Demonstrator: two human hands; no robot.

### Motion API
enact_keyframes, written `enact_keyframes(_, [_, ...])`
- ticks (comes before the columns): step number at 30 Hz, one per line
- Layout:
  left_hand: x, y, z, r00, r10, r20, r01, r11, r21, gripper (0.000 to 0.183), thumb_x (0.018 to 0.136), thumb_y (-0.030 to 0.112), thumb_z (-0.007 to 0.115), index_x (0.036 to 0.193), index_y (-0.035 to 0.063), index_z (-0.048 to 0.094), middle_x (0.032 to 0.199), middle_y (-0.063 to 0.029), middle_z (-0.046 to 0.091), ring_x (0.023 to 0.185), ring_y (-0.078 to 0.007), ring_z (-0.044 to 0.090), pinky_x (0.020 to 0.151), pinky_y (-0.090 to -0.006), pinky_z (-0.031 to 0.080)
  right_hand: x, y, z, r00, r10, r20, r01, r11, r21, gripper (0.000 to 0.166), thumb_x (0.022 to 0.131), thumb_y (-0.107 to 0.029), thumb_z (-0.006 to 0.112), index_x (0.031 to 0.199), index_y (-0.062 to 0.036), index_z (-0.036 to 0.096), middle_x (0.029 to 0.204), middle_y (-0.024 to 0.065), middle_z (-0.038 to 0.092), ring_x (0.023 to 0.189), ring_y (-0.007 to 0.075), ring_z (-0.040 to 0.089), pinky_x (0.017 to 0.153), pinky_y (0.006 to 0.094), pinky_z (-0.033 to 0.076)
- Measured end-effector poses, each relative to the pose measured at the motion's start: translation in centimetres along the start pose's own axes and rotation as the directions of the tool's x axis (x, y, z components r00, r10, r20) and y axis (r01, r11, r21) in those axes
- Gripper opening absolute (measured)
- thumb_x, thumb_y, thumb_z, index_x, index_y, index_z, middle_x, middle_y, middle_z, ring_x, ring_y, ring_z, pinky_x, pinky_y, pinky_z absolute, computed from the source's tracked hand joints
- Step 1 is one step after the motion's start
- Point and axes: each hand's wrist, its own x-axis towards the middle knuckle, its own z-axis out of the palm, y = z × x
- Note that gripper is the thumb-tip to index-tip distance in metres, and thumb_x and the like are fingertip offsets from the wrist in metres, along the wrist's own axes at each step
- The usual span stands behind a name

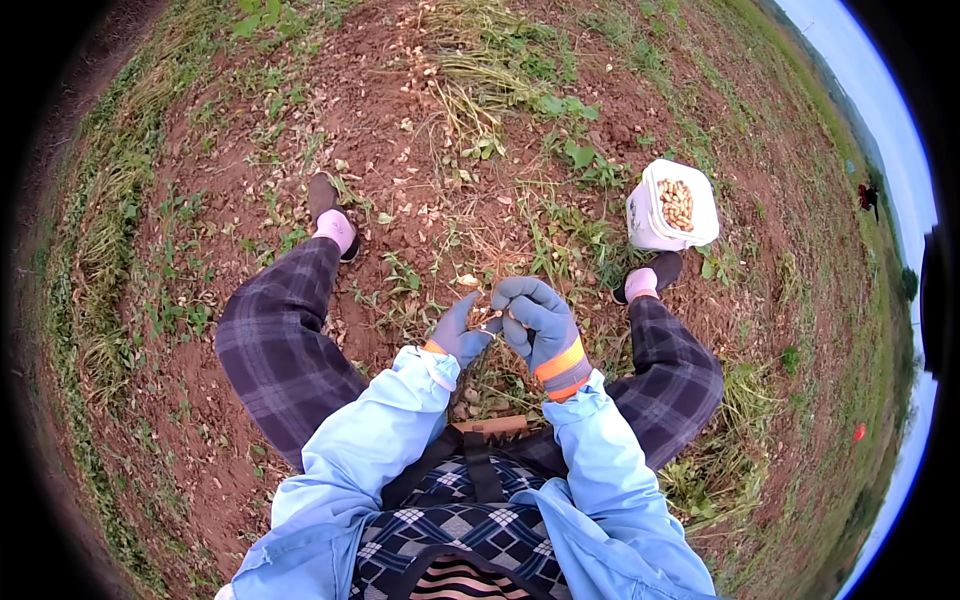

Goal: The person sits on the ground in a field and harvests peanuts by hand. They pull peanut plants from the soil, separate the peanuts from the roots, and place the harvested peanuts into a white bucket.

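Both my hands wear blue-grey work gloves with orange-striped cuffs and meet in front of my lap. In my left hand point(459, 330) is the root end of a dried peanut plant point(486, 321), between thumb and fingers. My right hand point(541, 319) touches the same roots, its fingers curled and pinched at a small pod or root that they mostly hide. A pale peanut pod point(468, 280) shows just beyond my left thumb. To the right, a white square plastic bucket point(643, 217) holds a heap of peanuts point(676, 204), beyond my right foot.
Reddish soil point(375, 247) with weeds and dry leaves lies between my spread legs. Pulled peanut plants point(487, 71) lie in a row ahead, with pods at their left. More plants point(720, 457) lie beside my right leg. A brown seat edge point(491, 426) shows below my hands.
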Motion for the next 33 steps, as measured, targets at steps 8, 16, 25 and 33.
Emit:
enact_keyframes(8, [-0.2,4.2,-1.5,1.000,-0.007,0.003,0.008,0.977,-0.213,0.018,0.081,0.016,0.054,0.090,0.0009,0.055,0.079,-0.0043,0.057,0.075,-0.0149,0.053,0.070,-0.0274,0.043,1.0,-0.2,-3.2,0.983,-0.012,-0.182,0.026,0.997,0.075,0.025,0.079,-0.003,0.045,0.102,0.0001,0.055,0.080,0.0060,0.057,0.056,0.0095,0.051,0.046,0.0207,0.042])
enact_keyframes(16, [-0.5,3.9,-2.1,0.996,0.058,0.068,-0.038,0.967,-0.254,0.017,0.078,0.012,0.049,0.087,-0.0016,0.054,0.077,-0.0073,0.055,0.073,-0.0170,0.053,0.067,-0.0300,0.043,1.0,3.4,-2.6,0.980,0.162,-0.113,-0.166,0.985,-0.035,0.032,0.087,-0.029,0.050,0.109,-0.0058,0.053,0.084,0.0009,0.057,0.064,0.0073,0.051,0.049,0.0204,0.042])
enact_keyframes(25, [-0.5,2.4,-2.7,0.996,0.084,0.006,-0.080,0.970,-0.230,0.017,0.077,0.011,0.052,0.086,-0.0017,0.056,0.075,-0.0071,0.056,0.064,-0.0162,0.052,0.056,-0.0285,0.041,0.8,3.0,-1.0,0.991,0.108,0.083,-0.111,0.993,0.029,0.035,0.082,-0.020,0.059,0.109,-0.0014,0.047,0.086,0.0057,0.058,0.066,0.0099,0.056,0.050,0.0194,0.043])
enact_keyframes(33, [-0.2,2.8,-2.0,1.000,0.022,-0.014,-0.023,0.993,-0.114,0.019,0.076,0.013,0.057,0.090,-0.0008,0.059,0.073,-0.0027,0.059,0.059,-0.0101,0.051,0.049,-0.0232,0.037,0.6,2.7,-0.5,0.998,0.041,0.047,-0.035,0.992,-0.123,0.038,0.074,-0.008,0.064,0.106,-0.0002,0.046,0.087,0.0078,0.058,0.069,0.0132,0.060,0.051,0.0201,0.043])
